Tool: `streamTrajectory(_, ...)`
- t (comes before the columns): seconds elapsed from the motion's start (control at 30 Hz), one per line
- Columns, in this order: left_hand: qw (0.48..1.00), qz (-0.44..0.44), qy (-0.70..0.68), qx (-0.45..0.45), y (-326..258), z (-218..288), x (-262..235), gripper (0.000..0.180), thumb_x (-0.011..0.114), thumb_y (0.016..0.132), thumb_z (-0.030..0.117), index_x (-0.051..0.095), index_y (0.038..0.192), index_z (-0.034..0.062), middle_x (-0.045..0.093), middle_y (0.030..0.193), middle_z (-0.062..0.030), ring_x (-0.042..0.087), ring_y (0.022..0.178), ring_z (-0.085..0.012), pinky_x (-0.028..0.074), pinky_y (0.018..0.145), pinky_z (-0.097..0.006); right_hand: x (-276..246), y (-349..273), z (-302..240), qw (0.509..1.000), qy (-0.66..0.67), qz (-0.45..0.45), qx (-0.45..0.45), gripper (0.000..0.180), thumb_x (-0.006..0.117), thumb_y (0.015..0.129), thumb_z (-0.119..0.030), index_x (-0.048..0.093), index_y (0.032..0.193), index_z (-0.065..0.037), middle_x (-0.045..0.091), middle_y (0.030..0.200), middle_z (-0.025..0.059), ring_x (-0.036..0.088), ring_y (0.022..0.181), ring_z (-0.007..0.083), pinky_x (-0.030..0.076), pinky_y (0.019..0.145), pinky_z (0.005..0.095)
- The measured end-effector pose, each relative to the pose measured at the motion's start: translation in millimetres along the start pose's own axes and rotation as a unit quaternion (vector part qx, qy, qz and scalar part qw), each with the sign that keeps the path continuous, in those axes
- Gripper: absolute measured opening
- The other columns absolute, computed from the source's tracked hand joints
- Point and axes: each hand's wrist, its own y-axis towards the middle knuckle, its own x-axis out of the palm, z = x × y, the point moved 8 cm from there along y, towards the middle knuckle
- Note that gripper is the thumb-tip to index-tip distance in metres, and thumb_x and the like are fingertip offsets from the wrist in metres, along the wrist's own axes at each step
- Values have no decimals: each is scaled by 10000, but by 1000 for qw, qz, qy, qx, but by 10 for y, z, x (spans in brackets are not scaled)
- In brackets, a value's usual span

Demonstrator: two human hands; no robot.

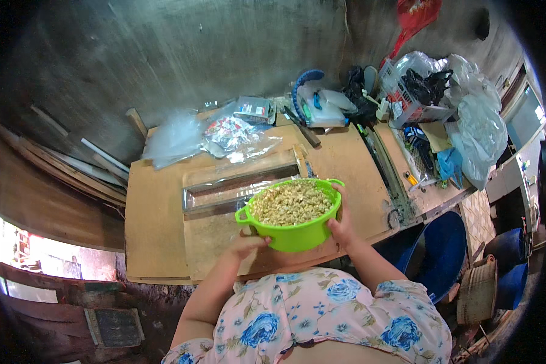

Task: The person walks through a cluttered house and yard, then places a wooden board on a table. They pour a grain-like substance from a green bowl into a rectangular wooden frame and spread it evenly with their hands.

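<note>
Between my two hands is a lime-green plastic basin (297,238) with looped handles on its sides. It is full of pale yellow-beige small lumpy pieces (294,203), whose exact kind I cannot make out. My left hand (250,242) grips the basin's left side below the handle. On the right side, my right hand (341,223) wraps round the wall under the other handle. The basin is level, over the front part of a wooden table. Just beyond it lies a shallow rectangular wooden frame (209,199) with clear plastic film about it.
The brown board table (155,236) carries clear plastic bags (179,138) at the back. A dark-bladed tool (309,134) lies near a white container (324,114). A crate (415,112) with bags stands at the right. Blue barrels (446,249) stand beside the table.
</note>
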Motion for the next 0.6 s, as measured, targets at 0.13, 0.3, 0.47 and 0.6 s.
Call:
streamTrajectory(0.13,996,30,43,-78,13,11,-104,625,739,687,9,492,1256,81,550,1217,-47,506,1128,-168,398,976,-337,-8,34,77,996,-83,36,-18,965,652,705,-612,251,1342,-9,482,1205,207,451,1170,299,343,996,396)
streamTrajectory(0.3,995,-49,57,-63,155,148,-105,590,686,733,31,460,1276,67,542,1220,-48,502,1127,-172,398,973,-331,39,87,165,994,-94,60,15,966,638,695,-646,276,1319,-5,491,1183,209,462,1152,293,356,981,398)
streamTrajectory(0.47,993,-11,94,-72,227,278,-250,496,673,757,117,520,1223,44,574,1165,-54,526,1076,-168,429,910,-311,206,245,-115,994,-88,45,35,978,638,686,-656,282,1312,6,500,1171,206,475,1136,291,368,964,394)
streamTrajectory(0.6,989,-22,114,-87,209,150,-320,452,641,806,213,546,1197,7,571,1179,-83,533,1057,-185,415,916,-315,159,165,218,987,-139,58,56,923,649,708,-607,298,1304,4,497,1189,214,484,1126,291,380,947,383)
